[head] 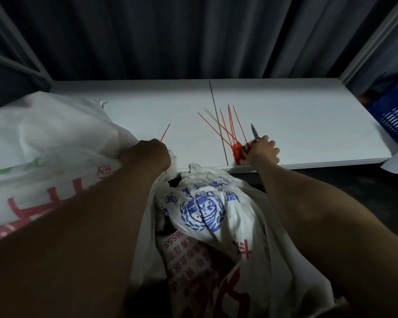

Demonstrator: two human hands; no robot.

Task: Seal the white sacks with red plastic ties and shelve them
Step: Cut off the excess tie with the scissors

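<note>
White shelf (pixel 296 125): red ties (pixel 228 127) fanned, tips pointing away.

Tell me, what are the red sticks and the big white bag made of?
The red ties look like plastic: thin, smooth, straight, with flat tag ends. The white sack the left hand grips looks like thin woven plastic or fabric: it crumples softly and carries printed blue and red marks. I cannot tell which.
</note>
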